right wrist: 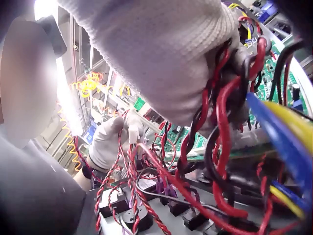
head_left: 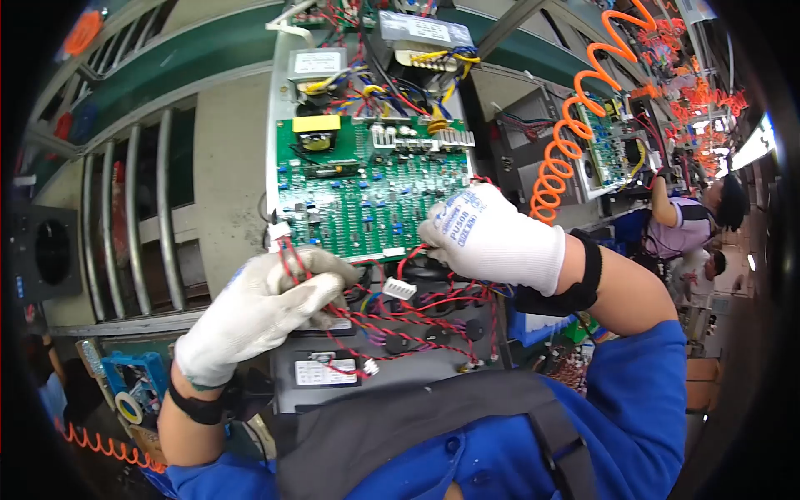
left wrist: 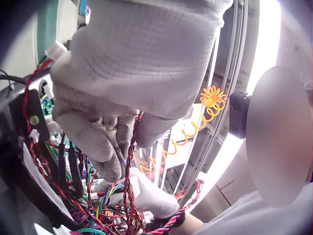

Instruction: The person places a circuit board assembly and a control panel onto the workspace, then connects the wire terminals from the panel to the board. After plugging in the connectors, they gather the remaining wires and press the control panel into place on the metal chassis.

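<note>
My gloved left hand [head_left: 262, 308] pinches a twisted red-and-black wire [left wrist: 129, 178] between thumb and fingers, left of the tangled harness. A white plug [head_left: 279, 231] on red wires stands up just above that hand. My gloved right hand [head_left: 492, 237], at the lower right edge of the green circuit board [head_left: 333, 237], curls its fingers round twisted red-and-black wires [right wrist: 222, 127]. Its fingertips are partly hidden. Between the hands, a loose white connector [head_left: 399, 289] lies below the board's front edge. More twisted wires [head_left: 417, 321] spread over the grey panel with black round parts.
Transformers [head_left: 423, 32] with yellow and blue leads stand behind the board. A coiled orange air hose [head_left: 560, 158] hangs at right, near another unit with a green board [head_left: 615, 146]. Metal rollers [head_left: 133, 221] lie at left. Another person [head_left: 687, 212] works at far right.
</note>
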The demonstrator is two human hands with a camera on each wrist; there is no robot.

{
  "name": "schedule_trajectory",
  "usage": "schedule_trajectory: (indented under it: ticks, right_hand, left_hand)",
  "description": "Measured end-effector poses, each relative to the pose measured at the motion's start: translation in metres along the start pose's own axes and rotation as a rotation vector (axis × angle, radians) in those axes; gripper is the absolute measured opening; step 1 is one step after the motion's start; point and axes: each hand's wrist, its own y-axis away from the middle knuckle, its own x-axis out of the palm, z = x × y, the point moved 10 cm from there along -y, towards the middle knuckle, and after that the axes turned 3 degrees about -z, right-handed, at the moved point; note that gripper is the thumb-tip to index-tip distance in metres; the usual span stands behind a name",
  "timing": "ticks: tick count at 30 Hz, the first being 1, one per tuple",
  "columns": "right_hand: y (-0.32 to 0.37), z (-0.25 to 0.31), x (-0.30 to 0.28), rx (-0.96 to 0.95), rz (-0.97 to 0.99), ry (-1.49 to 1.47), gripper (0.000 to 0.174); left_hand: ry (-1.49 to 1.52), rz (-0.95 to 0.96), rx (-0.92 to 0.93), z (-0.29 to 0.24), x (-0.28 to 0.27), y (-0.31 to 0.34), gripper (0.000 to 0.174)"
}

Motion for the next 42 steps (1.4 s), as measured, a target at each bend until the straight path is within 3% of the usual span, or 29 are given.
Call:
schedule_trajectory:
  ticks: [4, 6, 8, 9, 11, 12, 14, 16, 17, 18, 20, 21, 22, 24, 26, 27, 30, 31, 32, 34, 35, 36, 38, 39, 41, 42]
  right_hand:
    - [-0.002, -0.007, -0.005, 0.081, 0.075, 0.011, 0.019]
    - [0.009, -0.029, -0.004, 0.269, 0.177, -0.066, 0.027]
    - [0.007, -0.029, -0.019, 0.201, 0.097, -0.065, 0.034]
    - [0.002, -0.024, -0.05, 0.22, -0.138, -0.365, 0.035]
    - [-0.003, -0.005, -0.092, 0.214, -0.375, -0.688, 0.038]
    - [-0.012, 0.011, -0.105, 0.188, -0.379, -0.702, 0.039]
    - [-0.02, 0.018, -0.086, 0.352, -0.331, -1.285, 0.03]
    - [-0.012, 0.012, -0.078, 0.403, -0.444, -1.577, 0.026]
    - [-0.008, -0.003, -0.077, 0.261, -0.614, -1.515, 0.024]
    - [0.0, -0.005, -0.079, 0.265, -0.694, -1.7, 0.026]
    - [0.014, -0.019, -0.068, 0.396, -0.594, -1.778, 0.023]
    - [0.016, -0.019, -0.071, 0.464, -0.467, -1.633, 0.023]
    - [0.016, -0.024, -0.078, 0.591, -0.347, -1.161, 0.027]
    - [0.014, -0.012, -0.1, 0.292, -0.681, -0.453, 0.033]
    - [0.006, -0.009, -0.084, 0.231, -0.634, -0.43, 0.04]
    - [0.001, -0.01, -0.068, 0.273, -0.508, -0.469, 0.04]
    - [-0.007, 0.0, -0.037, 0.352, -0.132, -0.664, 0.03]
    - [-0.004, 0.003, -0.029, 0.381, -0.003, -0.685, 0.026]
    - [0.002, 0.005, -0.021, 0.411, 0.125, -0.702, 0.022]
    - [0.022, -0.001, -0.014, 0.393, 0.123, -0.681, 0.019]
    - [0.028, -0.001, -0.013, 0.371, 0.123, -0.661, 0.017]
    - [0.037, 0.003, -0.018, 0.471, 0.221, -0.65, 0.018]
    - [0.043, 0.009, -0.019, 0.199, -0.042, -0.369, 0.021]
    - [0.052, 0.003, -0.007, 0.278, -0.003, -0.408, 0.024]
    - [0.058, 0.0, -0.004, 0.269, -0.043, -0.435, 0.025]
    - [0.059, -0.001, -0.004, 0.258, -0.071, -0.453, 0.026]
  left_hand:
    - [-0.025, 0.04, 0.068, -0.009, 0.004, -0.001, 0.037]
    - [0.042, 0.061, 0.096, -0.014, 0.008, 0.001, 0.034]
    - [0.063, 0.084, 0.129, -0.021, 0.011, 0.001, 0.033]
    - [0.035, 0.084, 0.121, -0.029, 0.014, 0.0, 0.029]
    - [-0.019, 0.058, 0.188, -0.045, 0.018, -0.011, 0.026]
    - [-0.073, 0.026, 0.26, -0.055, 0.022, -0.015, 0.024]
    - [0.013, 0.065, 0.314, -0.077, 0.04, -0.011, 0.022]
    - [-0.506, -0.026, 0.053, -0.083, 0.038, -0.004, 0.027]
    - [-0.366, -0.021, 0.209, -0.082, 0.04, -0.006, 0.036]
    - [-0.447, 0.002, 0.229, -0.083, 0.04, 0.0, 0.043]
    - [-0.792, -0.002, 0.555, -0.08, 0.051, 0.005, 0.046]
    - [-0.791, 0.068, 0.648, -0.076, 0.063, 0.005, 0.04]
    - [-0.808, 0.133, 0.486, -0.059, 0.067, -0.001, 0.029]
    - [-0.81, 0.045, 0.392, -0.052, 0.055, -0.007, 0.02]
    - [-0.548, -0.082, -0.023, -0.03, 0.03, -0.008, 0.017]
    - [-0.78, -0.146, 0.215, -0.033, 0.022, -0.013, 0.018]
    - [-0.643, -0.182, 0.343, -0.032, 0.02, -0.01, 0.023]
    - [-0.647, -0.155, 0.283, -0.029, 0.021, -0.01, 0.033]
    - [-0.647, -0.154, 0.287, -0.039, 0.026, -0.004, 0.033]
    - [-0.615, -0.038, 0.086, -0.035, 0.039, 0.002, 0.047]
    - [-0.719, -0.038, 0.319, -0.042, 0.048, 0.004, 0.057]
    - [-0.817, -0.073, 0.53, -0.046, 0.054, 0.007, 0.056]
    - [-1.106, -0.131, 0.739, -0.05, 0.071, 0.007, 0.051]
    - [-1.12, -0.122, 0.737, -0.052, 0.074, 0.007, 0.051]
    - [-1.52, -0.011, 0.706, -0.046, 0.094, 0.002, 0.042]
    - [-1.542, 0.01, 0.699, -0.046, 0.098, 0.001, 0.042]
